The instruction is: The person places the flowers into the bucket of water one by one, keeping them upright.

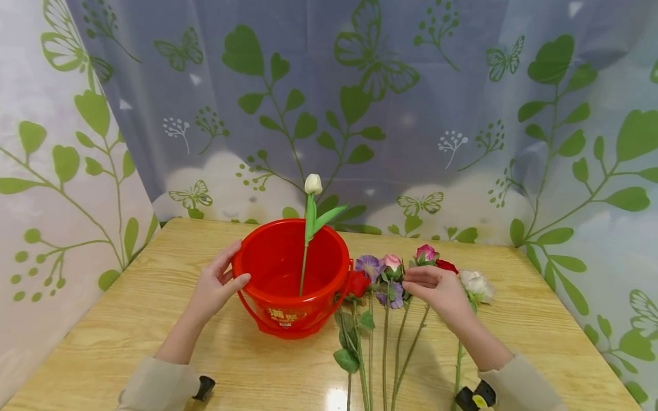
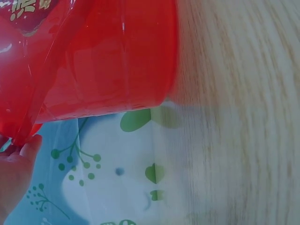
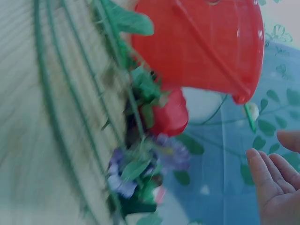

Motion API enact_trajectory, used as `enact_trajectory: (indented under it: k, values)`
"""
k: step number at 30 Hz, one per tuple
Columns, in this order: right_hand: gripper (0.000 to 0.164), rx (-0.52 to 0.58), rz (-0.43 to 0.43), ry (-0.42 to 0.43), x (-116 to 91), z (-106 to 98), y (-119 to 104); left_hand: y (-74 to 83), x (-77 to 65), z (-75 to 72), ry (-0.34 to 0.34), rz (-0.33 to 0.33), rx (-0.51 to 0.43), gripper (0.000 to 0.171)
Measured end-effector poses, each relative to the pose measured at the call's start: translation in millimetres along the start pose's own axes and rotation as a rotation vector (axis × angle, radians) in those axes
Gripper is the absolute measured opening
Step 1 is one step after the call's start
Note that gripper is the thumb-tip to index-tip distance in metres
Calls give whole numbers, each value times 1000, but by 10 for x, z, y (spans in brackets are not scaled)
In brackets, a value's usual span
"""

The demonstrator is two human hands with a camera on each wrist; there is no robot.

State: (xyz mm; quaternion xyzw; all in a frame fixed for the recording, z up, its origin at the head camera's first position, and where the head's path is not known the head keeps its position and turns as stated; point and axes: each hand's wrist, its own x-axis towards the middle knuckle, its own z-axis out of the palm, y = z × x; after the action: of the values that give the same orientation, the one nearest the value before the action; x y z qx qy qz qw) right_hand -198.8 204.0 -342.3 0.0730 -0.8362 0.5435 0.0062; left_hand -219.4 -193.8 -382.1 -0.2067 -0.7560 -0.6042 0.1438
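My left hand (image 1: 215,285) grips the rim of a red plastic bucket (image 1: 290,311) at its left side; in the left wrist view, thumb and fingers meet at the rim near the handle's end. One white tulip (image 1: 313,184) with green leaves stands inside the bucket, leaning on nothing but its far-reaching stem and the wall. Above the flower heads on the table hovers my right hand (image 1: 442,294), fingers extended and thumb apart, holding nothing. Nearest to it are a pink rose (image 1: 392,262), a purple flower (image 1: 393,295) and a dark red flower (image 1: 446,265).
On the wooden table (image 1: 154,297), right of the bucket, lie a red rose (image 1: 358,283), another purple flower (image 1: 369,266), a magenta rose (image 1: 426,253) and a white flower (image 1: 477,285), stems toward me. A leaf-printed curtain (image 1: 319,85) hangs behind the table.
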Motion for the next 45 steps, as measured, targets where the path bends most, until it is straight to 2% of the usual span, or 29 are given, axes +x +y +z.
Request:
enact_trajectory:
  k: [6, 14, 23, 33, 40, 45]
  values:
    - [41, -36, 26, 41, -109, -210, 213, 29, 3, -3, -11, -12, 16, 61]
    - [47, -69, 133, 69, -285, -476, 478, 25, 9, -8, -25, 6, 40, 62]
    - [50, -90, 226, 87, -404, -650, 684, 18, -5, -10, -16, 21, 54, 61]
    - [48, 28, 267, 59, -392, -747, 1054, 25, 8, -5, -24, 16, 53, 63]
    - [55, 9, 363, 64, -421, -734, 1086, 38, 15, -4, -23, 15, 45, 65]
    - [51, 57, 392, 55, -434, -723, 1132, 24, 7, -17, -21, 13, 46, 65]
